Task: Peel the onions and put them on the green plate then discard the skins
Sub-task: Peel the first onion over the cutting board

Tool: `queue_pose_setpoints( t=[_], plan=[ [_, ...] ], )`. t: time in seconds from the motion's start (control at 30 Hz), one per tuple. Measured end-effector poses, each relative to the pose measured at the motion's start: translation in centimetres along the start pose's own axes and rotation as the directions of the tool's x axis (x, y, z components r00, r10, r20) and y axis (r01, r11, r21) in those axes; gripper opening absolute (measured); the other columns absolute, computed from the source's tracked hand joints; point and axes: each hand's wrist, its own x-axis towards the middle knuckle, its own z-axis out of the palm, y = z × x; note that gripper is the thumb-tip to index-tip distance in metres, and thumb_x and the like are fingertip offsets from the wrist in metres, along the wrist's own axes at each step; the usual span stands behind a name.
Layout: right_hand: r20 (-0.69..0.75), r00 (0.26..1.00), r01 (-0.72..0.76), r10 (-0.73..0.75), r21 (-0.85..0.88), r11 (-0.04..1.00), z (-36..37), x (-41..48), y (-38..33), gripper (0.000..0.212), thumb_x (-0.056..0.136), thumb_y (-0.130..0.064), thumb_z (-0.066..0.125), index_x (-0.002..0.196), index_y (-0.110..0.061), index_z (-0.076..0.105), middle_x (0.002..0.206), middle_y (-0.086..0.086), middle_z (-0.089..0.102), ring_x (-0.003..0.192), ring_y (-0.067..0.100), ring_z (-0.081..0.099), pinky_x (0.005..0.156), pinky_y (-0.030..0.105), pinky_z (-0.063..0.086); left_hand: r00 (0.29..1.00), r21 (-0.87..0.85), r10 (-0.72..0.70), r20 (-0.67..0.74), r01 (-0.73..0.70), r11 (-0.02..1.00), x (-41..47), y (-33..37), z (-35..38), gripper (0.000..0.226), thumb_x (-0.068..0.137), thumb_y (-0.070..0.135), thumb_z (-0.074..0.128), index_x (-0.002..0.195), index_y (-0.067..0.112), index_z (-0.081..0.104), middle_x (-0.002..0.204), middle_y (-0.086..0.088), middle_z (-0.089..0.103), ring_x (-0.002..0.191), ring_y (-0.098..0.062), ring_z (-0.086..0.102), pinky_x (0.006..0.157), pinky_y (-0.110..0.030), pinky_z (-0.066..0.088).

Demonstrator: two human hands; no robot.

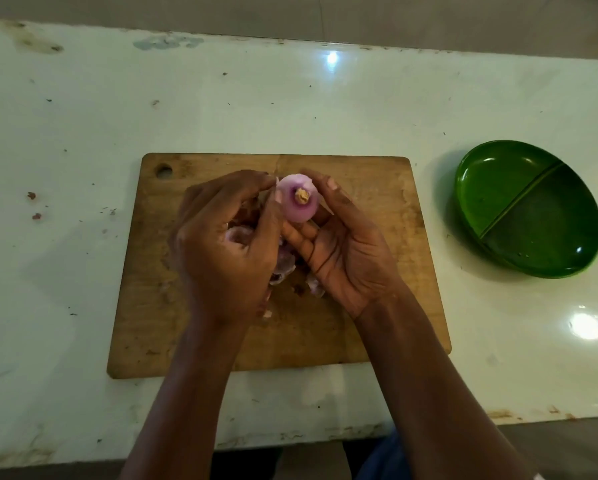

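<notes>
Onion: the onion is held in the air above the cutting board, between both hands; its brown root end faces up toward the camera; the flesh that shows is smooth and pale purple, so it looks nearly bare

Right hand: the right hand cradles the onion from below and from the right, fingers curled under it, thumb on its upper edge

Left hand: the left hand has its fingers curled, the tips pinching at the onion's left side; whether they grip a last flap of skin or the bulb itself I cannot tell

Skins: loose skins lie on the board under the hands, partly hidden

Green plate: the green plate sits on the table well to the right of the board; both halves hold nothing

Step in hand: probably stripping the last layer

How to do it well: steady the bulb with the right hand; pull the flap from the top down toward the root so it comes off whole; turn the bulb to check the hidden far side; drop scraps onto the board, not the table

Risk: wet flesh is slippery; a hard pinch could squirt it loose
</notes>
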Motion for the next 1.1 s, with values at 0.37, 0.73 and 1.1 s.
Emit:
queue_pose_setpoints(
  t=[0.37,0.73,1.1],
  plan=[
    [0.006,0.997,0.075,-0.075,-0.214,0.974,0.0,0.0,-0.2,0.022,0.082,-0.013,0.061,0.102,-0.007,0.067,0.095,0.005,0.072,0.089,0.017,0.068,0.078,0.03,0.057,0.947,0.122,0.312,0.078,-0.32,0.94,-0.2,-0.3,-0.3,0.019,0.088,0.007,0.068,0.103,-0.005,0.068,0.094,-0.015,0.071,0.081,-0.022,0.069,0.065,-0.036,0.058],
    [0.068,0.994,0.103,-0.088,-0.261,0.96,-0.3,0.2,0.0,0.014,0.087,-0.007,0.057,0.096,-0.004,0.067,0.091,0.005,0.071,0.088,0.019,0.067,0.077,0.03,0.056,0.986,0.124,0.168,-0.005,-0.166,0.978,-0.5,0.5,0.1,0.014,0.089,0.01,0.065,0.096,-0.001,0.064,0.087,-0.01,0.068,0.076,-0.017,0.065,0.067,-0.018,0.049],
    [0.005,0.994,0.111,-0.113,-0.214,0.971,-0.4,0.4,0.0,0.015,0.084,-0.012,0.059,0.092,-0.006,0.07,0.09,0.005,0.071,0.087,0.018,0.067,0.074,0.027,0.057,0.982,0.029,0.183,0.037,-0.184,0.982,-0.3,0.6,0.1,0.025,0.088,0.012,0.068,0.11,0.005,0.057,0.096,-0.007,0.071,0.086,-0.011,0.067,0.074,-0.011,0.05]
  ],
)
